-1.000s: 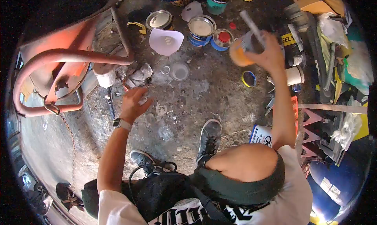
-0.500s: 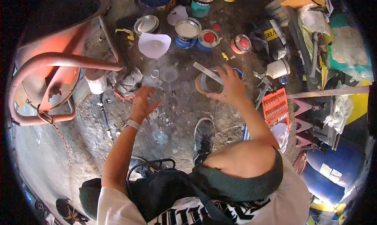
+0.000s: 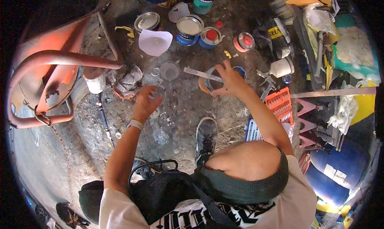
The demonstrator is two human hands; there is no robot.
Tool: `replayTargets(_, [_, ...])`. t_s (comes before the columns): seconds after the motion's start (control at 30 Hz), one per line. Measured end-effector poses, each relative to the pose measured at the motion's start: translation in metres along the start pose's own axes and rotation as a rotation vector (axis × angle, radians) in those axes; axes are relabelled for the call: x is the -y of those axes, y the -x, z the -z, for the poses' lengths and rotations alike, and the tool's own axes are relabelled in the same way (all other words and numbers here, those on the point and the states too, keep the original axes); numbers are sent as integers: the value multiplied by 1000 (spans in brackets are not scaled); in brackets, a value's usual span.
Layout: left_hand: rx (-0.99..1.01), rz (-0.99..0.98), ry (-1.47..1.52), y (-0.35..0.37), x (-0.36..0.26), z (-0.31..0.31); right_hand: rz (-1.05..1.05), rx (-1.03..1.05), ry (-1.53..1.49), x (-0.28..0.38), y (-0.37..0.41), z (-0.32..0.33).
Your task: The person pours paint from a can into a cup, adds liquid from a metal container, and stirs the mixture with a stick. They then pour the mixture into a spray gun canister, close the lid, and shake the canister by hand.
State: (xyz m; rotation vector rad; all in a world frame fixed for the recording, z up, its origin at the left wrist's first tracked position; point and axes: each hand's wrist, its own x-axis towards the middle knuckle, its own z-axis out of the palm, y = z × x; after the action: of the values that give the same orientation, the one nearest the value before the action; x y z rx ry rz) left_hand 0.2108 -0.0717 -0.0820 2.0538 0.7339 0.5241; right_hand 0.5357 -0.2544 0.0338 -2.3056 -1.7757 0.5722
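My right hand (image 3: 233,82) reaches over an open round can (image 3: 205,85), thumb on the near side and fingers at the far rim, closed around it. A flat pale stick (image 3: 200,73) lies slantwise over the can's mouth, its right end under my fingers. Part of the can is hidden by the hand. My left hand (image 3: 147,102) hovers low over the floor, fingers loosely bent and the thumb apart, apparently holding nothing. Beyond it stands a clear plastic cup (image 3: 170,71), with a crumpled grey cloth (image 3: 130,82) to its left.
Paint cans (image 3: 189,29) and red-capped tins (image 3: 243,42) stand ahead. A white paper piece (image 3: 155,42) lies by them. At right are a spray gun (image 3: 280,68) and an orange case (image 3: 279,105). A red wheelbarrow frame (image 3: 72,59) occupies the left.
The stick has swung to a flatter slant, its free end farther left. My left hand's fingers have shifted slightly, while my right hand stays at the can. The view has moved a little.
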Motion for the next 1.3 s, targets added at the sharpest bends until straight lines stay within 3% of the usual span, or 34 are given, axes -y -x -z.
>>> replayTargets(0.13, [1,19,46,2,-9,-4,7,-14,-32,-8,7,-8])
replayTargets(0.2, [-6,31,54,4,-3,-12,105,-145,-55,-11,11,-12])
replayTargets(0.33, [-56,57,80,6,6,-26,102,-299,-87,-23,16,-21])
replayTargets(0.4, [-91,84,89,3,4,-29,-8,-400,-313,-36,14,-22])
replayTargets(0.43, [-125,104,103,3,1,-29,-226,-369,-657,-40,18,-25])
replayTargets(0.47, [-118,110,105,3,-2,-27,-234,-364,-660,-47,19,-23])
replayTargets(0.53, [-69,218,34,-3,-14,-21,-459,-572,-1303,-60,13,-11])
replayTargets(0.57, [-63,157,24,-4,1,-24,-469,-578,-1303,-64,10,-4])
replayTargets(0.63, [-62,181,21,-11,-5,-28,-440,-722,-1640,-73,5,11])
replayTargets(0.67, [-74,207,16,-16,-9,-31,-447,-734,-1637,-83,0,11])
replayTargets(0.73, [-53,195,58,-26,-9,-37,-387,-662,-1346,-95,-7,10])
replayTargets(0.77, [-69,168,58,-31,-10,-41,-459,-663,-1300,-98,-6,6])
replayTargets(0.87, [-106,142,79,-45,1,-52,-612,-681,-1274,-110,-1,-19])
replayTargets(1.07, [-120,90,198,-69,10,-70,-561,-657,-1441,-134,20,-57])
replayTargets(1.17, [-146,83,111,-74,9,-72,-658,-657,-1341,-134,28,-71])
replayTargets(1.23, [-176,97,48,-76,13,-74,-538,-851,-1244,-143,31,-100])
replayTargets(1.3, [-211,29,30,-75,20,-75,-617,-846,-1141,-132,45,-102])
